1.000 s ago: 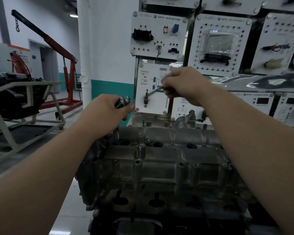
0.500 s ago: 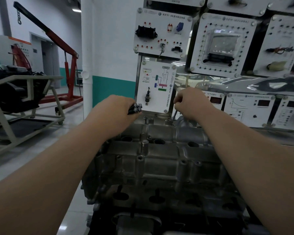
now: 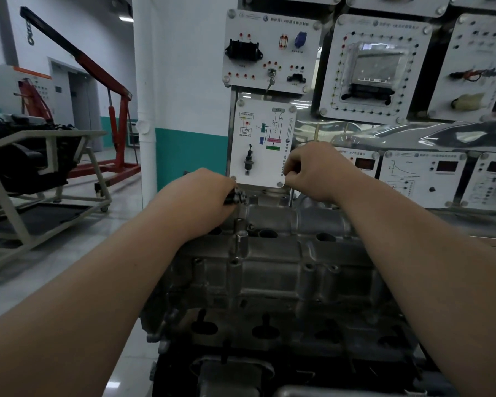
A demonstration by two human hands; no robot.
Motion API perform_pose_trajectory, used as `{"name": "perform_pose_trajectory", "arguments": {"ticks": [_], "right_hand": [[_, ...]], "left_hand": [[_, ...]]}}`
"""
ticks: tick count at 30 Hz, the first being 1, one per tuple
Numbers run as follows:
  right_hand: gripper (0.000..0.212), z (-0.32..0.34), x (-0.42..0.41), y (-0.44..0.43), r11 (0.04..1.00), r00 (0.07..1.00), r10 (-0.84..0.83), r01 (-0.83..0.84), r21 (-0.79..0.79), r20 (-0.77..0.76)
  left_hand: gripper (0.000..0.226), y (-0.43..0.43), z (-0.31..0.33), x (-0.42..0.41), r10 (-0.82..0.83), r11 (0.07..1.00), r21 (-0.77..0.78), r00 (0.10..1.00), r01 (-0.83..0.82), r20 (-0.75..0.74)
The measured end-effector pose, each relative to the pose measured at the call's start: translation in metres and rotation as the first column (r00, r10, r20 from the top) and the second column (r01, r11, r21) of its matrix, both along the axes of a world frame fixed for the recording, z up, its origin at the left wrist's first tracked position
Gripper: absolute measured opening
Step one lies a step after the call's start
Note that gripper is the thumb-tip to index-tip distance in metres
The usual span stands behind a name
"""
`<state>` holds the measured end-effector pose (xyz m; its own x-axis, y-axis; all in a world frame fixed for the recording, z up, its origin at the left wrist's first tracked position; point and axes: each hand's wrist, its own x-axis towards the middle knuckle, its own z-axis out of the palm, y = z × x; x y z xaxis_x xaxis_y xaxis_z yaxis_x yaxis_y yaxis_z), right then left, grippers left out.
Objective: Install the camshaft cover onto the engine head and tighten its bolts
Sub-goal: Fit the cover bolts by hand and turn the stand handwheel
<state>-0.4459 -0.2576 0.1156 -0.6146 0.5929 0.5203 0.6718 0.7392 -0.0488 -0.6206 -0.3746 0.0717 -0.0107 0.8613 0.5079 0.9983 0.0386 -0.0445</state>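
With the left hand (image 3: 196, 202) curled round spare bolts (image 3: 236, 197), the right hand (image 3: 318, 170) pinches 1 bolt (image 3: 291, 197) at the cover's (image 3: 272, 253) far edge: keep it upright and start it by finger.

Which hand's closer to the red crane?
Left. The left hand, gripping bolts, is at the end of the engine cover toward the red crane; the right hand, pinching a bolt, is farther right.

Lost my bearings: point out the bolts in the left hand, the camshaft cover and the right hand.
bolts (image 3: 236, 197): head view, the dark protruding heads.
camshaft cover (image 3: 275, 253): head view, its top face.
right hand (image 3: 318, 170): head view, back of the hand.
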Motion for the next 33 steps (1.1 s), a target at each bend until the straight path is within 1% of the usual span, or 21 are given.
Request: {"name": "perform_pose_trajectory", "arguments": {"ticks": [3, 6, 8, 9, 12, 14, 16, 18, 21, 25, 27, 30, 31, 33], "right_hand": [[0.015, 0.0, -0.002, 0.001, 1.0, 1.0, -0.022, 0.021, -0.011, -0.015], [0.021, -0.005, -0.006, 0.008, 0.993, 0.989, -0.095, 0.102, -0.057, 0.114], [0.021, -0.011, -0.007, 0.011, 0.988, 0.978, -0.084, 0.107, -0.111, 0.19], [0.021, -0.012, -0.007, 0.012, 0.987, 0.976, -0.079, 0.105, -0.125, 0.203], [0.026, -0.012, -0.004, 0.013, 0.984, 0.983, -0.06, 0.087, -0.154, 0.172], [0.032, -0.011, -0.002, 0.013, 0.981, 0.989, -0.027, 0.054, -0.187, 0.148], [0.03, -0.012, -0.001, 0.014, 0.977, 0.988, -0.003, 0.036, -0.212, 0.155], [0.025, -0.013, -0.002, 0.016, 0.979, 0.985, -0.013, 0.047, -0.197, 0.169], [0.019, -0.013, -0.005, 0.02, 0.988, 0.977, -0.049, 0.078, -0.135, 0.209], [0.021, -0.015, -0.005, 0.023, 0.993, 0.963, -0.059, 0.083, -0.081, 0.264], [0.024, -0.015, -0.003, 0.021, 0.994, 0.97, -0.044, 0.066, -0.087, 0.237], [0.026, -0.014, -0.001, 0.019, 0.988, 0.984, 0.019, 0.008, -0.155, 0.175], [0.027, -0.014, -0.002, 0.019, 0.986, 0.984, 0.024, 0.005, -0.165, 0.175], [0.021, -0.014, -0.005, 0.02, 0.99, 0.98, -0.016, 0.043, -0.134, 0.197]], "left_hand": [[0.013, 0.001, 0.0, 0.0, -0.006, 1.0, 0.01, 1.0, 0.005, 0.017], [0.016, 0.001, 0.0, 0.0, 0.023, 1.0, -0.018, 1.0, -0.022, 0.007], [0.017, 0.001, 0.0, 0.0, 0.032, 0.999, -0.028, 0.999, -0.031, 0.006], [0.02, 0.001, 0.0, 0.001, 0.032, 0.999, -0.022, 0.999, -0.032, 0.01], [0.029, 0.0, 0.0, 0.001, 0.042, 0.999, -0.011, 0.999, -0.042, 0.015], [0.03, 0.001, 0.0, 0.002, 0.049, 0.999, -0.017, 0.999, -0.048, 0.011], [0.03, 0.002, 0.0, 0.002, 0.054, 0.998, -0.022, 0.999, -0.054, 0.005], [0.029, 0.003, 0.0, 0.001, 0.053, 0.998, -0.018, 0.999, -0.053, 0.006], [0.022, 0.004, -0.001, -0.001, 0.065, 0.998, -0.007, 0.998, -0.065, 0.008], [0.021, 0.004, -0.002, 0.0, 0.071, 0.997, -0.004, 0.997, -0.071, 0.001], [0.021, 0.004, -0.001, 0.0, 0.066, 0.998, -0.007, 0.998, -0.066, -0.002], [0.021, 0.004, -0.001, 0.0, 0.077, 0.997, -0.018, 0.997, -0.078, -0.02], [0.021, 0.004, -0.001, 0.001, 0.079, 0.997, -0.016, 0.997, -0.079, -0.024], [0.021, 0.005, -0.001, 0.0, 0.083, 0.996, -0.01, 0.996, -0.083, -0.025]]}}
